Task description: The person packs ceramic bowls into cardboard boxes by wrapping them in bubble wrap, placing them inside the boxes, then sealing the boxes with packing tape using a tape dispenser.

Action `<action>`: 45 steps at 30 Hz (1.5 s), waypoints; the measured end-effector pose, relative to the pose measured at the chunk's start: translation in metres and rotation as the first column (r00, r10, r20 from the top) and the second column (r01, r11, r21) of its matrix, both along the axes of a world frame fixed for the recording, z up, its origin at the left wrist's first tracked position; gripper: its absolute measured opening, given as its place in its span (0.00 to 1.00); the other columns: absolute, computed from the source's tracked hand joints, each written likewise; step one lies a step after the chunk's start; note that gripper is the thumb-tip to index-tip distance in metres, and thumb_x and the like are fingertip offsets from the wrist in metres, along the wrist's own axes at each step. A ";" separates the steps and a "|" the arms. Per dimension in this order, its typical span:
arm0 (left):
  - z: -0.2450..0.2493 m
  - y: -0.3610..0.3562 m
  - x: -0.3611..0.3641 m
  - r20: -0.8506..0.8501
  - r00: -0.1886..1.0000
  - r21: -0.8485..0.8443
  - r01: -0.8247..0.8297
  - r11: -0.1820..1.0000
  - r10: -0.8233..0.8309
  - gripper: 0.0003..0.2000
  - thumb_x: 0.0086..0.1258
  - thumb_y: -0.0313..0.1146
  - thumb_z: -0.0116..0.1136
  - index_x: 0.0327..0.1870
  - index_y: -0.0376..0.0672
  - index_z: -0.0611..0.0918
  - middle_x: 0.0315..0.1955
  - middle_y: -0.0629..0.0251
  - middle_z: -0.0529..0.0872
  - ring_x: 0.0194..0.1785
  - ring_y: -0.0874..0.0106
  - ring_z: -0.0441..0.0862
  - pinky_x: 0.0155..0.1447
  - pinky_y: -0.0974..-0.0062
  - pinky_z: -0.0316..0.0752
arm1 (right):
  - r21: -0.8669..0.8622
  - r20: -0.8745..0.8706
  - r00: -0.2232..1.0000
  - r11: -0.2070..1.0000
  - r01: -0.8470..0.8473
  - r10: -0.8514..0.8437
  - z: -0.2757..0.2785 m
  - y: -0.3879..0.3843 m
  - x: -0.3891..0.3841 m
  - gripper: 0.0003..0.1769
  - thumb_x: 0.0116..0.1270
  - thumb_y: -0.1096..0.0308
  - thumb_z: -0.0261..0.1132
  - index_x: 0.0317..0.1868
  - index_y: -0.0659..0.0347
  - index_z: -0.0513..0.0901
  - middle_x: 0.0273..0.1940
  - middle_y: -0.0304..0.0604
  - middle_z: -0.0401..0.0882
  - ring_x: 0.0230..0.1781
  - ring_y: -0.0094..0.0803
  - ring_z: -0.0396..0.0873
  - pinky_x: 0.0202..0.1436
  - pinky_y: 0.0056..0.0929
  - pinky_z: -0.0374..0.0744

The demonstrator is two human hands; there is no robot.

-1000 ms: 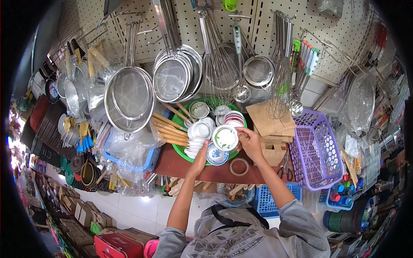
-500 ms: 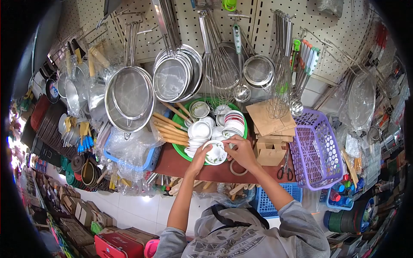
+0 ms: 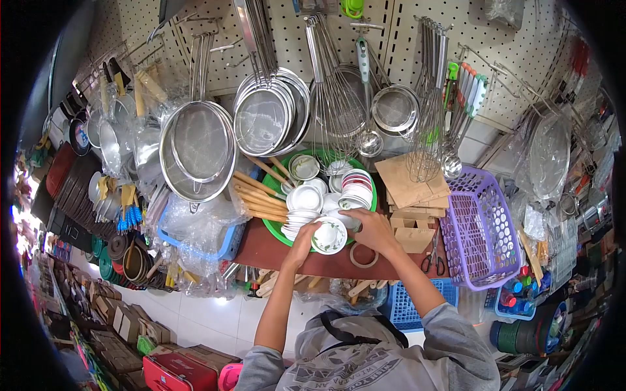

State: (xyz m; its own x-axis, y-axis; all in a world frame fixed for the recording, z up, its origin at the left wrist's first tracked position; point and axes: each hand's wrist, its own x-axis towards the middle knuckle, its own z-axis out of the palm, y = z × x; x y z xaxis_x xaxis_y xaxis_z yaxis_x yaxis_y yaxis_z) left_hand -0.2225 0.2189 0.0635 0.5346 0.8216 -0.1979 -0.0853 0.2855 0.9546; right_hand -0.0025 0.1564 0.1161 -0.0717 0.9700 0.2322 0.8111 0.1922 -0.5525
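My left hand [image 3: 301, 246] is closed on the rim of a small white bowl [image 3: 328, 236] with a green leaf pattern, its inside turned up toward me. Just to its right, the fingers of my right hand [image 3: 369, 229] pinch the edge of another white bowl [image 3: 349, 222], partly hidden by the hand. Behind both hands, a green basin [image 3: 272, 229] holds several stacked small white bowls [image 3: 304, 197]. One stack of bowls with red bands [image 3: 357, 182] lies tilted at its right side.
Wooden handles [image 3: 261, 201] reach over the basin's left edge. A tape ring [image 3: 363, 255], cardboard pieces [image 3: 412, 186], scissors [image 3: 433, 260] and a purple basket [image 3: 479, 225] are to the right. Strainers [image 3: 197, 150] and whisks [image 3: 336, 98] hang low behind the red-brown table [image 3: 261, 255].
My right hand has left the leaf-patterned bowl and reached slightly back to another white bowl. The bowl in my left hand has turned to show its inside more fully.
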 end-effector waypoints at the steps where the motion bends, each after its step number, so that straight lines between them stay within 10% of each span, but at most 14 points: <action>1: -0.006 0.002 0.001 0.004 1.000 0.006 -0.001 1.000 0.001 0.24 0.80 0.43 0.48 0.64 0.29 0.77 0.55 0.59 0.84 0.58 0.73 0.79 0.66 0.76 0.69 | -0.008 -0.010 1.000 1.000 -0.012 0.012 -0.002 0.001 0.002 0.29 0.57 0.67 0.74 0.61 0.45 0.85 0.58 0.44 0.85 0.51 0.44 0.86 0.54 0.38 0.84; 16: 0.005 0.000 0.005 -0.014 0.999 0.026 0.030 0.999 -0.030 0.26 0.83 0.48 0.42 0.60 0.30 0.80 0.54 0.60 0.84 0.57 0.72 0.79 0.65 0.74 0.70 | 0.191 -0.319 0.947 0.976 0.108 -0.042 0.002 0.007 0.007 0.17 0.68 0.65 0.71 0.57 0.54 0.87 0.43 0.48 0.89 0.27 0.29 0.85 0.34 0.28 0.83; 22: 0.002 0.001 0.005 -0.028 0.999 0.006 0.018 1.000 -0.018 0.27 0.83 0.48 0.42 0.60 0.29 0.80 0.54 0.60 0.85 0.57 0.72 0.80 0.65 0.75 0.70 | 0.004 -0.669 0.736 0.990 0.143 -0.103 0.017 0.002 0.004 0.15 0.74 0.70 0.66 0.58 0.65 0.83 0.39 0.43 0.87 0.25 0.20 0.83 0.26 0.21 0.83; 34: 0.017 -0.005 0.005 -0.031 1.000 -0.011 0.001 1.000 -0.001 0.27 0.83 0.49 0.42 0.61 0.30 0.79 0.55 0.59 0.85 0.57 0.72 0.81 0.64 0.75 0.72 | -0.059 -0.832 0.527 0.973 0.225 -0.172 0.019 -0.003 0.004 0.13 0.73 0.71 0.65 0.53 0.70 0.84 0.37 0.44 0.88 0.23 0.21 0.83 0.25 0.23 0.83; 45: 0.011 -0.005 0.006 0.019 1.000 -0.015 -0.015 1.000 0.015 0.27 0.84 0.50 0.42 0.62 0.30 0.79 0.53 0.62 0.84 0.55 0.75 0.79 0.63 0.77 0.71 | 0.006 -0.562 0.825 0.997 0.070 -0.055 0.005 -0.009 -0.010 0.11 0.70 0.71 0.68 0.49 0.69 0.88 0.42 0.44 0.89 0.24 0.19 0.82 0.22 0.22 0.81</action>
